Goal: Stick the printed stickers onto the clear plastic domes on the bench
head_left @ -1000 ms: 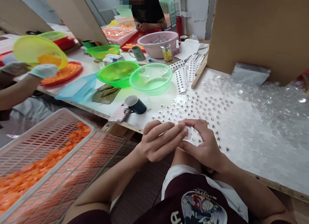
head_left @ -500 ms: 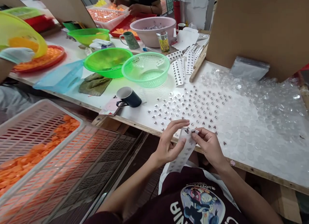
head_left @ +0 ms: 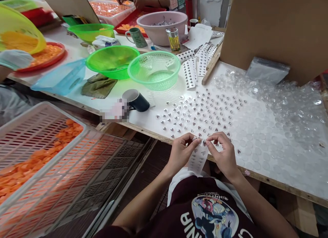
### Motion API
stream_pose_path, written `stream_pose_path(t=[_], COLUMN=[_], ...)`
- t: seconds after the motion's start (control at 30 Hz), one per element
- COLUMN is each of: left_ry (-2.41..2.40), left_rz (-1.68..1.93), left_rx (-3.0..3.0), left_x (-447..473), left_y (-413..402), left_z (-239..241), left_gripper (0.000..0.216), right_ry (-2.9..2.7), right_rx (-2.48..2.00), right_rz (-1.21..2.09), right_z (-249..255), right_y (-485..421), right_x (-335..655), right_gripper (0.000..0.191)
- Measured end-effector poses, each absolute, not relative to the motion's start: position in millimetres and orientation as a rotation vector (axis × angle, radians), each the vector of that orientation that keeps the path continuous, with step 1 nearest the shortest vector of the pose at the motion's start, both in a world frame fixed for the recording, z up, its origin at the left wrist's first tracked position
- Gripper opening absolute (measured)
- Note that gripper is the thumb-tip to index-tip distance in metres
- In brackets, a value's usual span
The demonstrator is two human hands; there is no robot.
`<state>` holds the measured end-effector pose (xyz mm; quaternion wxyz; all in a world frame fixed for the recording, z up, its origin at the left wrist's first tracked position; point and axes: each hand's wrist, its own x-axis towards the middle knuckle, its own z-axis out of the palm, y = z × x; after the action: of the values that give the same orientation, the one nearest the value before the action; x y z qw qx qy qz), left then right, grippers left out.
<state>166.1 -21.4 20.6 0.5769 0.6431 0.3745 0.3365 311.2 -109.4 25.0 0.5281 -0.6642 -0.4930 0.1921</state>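
Both hands meet at the table's front edge. My left hand (head_left: 181, 151) pinches the top left of a white sticker strip (head_left: 197, 159) that hangs down toward my lap. My right hand (head_left: 221, 152) pinches the strip's top right corner, fingertips on a small dark sticker. Just beyond the hands, rows of small clear domes with dark stickers (head_left: 202, 111) lie on the white table (head_left: 258, 139). A heap of bare clear domes (head_left: 289, 105) fills the table's right side.
A dark mug (head_left: 135, 100) and two green bowls (head_left: 154, 70) stand left of the domes; more sticker strips (head_left: 191, 72) lie behind. A cardboard wall (head_left: 271, 29) rises at back right. White crates with orange pieces (head_left: 38, 156) sit at my left. Other people's hands work at far left and back.
The view tilted down and my hands moved off the table to its front edge. The sticker strip came into sight, and my left fingers went from stretched out to pinched on it.
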Motion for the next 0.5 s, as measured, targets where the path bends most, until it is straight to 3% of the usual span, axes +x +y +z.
stream_pose_path(t=[0.4,0.5], left_ry=[0.811,0.814], left_rz=[0.734,0.716], left_rx=[1.376,1.363], left_x=[174,177], left_y=[-24,-27], left_z=[14,17], left_gripper=[0.018,0.019], right_ry=[-0.948,-0.983], right_rx=[-1.544,-1.520], right_rz=[0.524,0.555], right_z=[23,20], right_y=[-111,-109], right_x=[323,318], right_gripper=[0.010,0.023])
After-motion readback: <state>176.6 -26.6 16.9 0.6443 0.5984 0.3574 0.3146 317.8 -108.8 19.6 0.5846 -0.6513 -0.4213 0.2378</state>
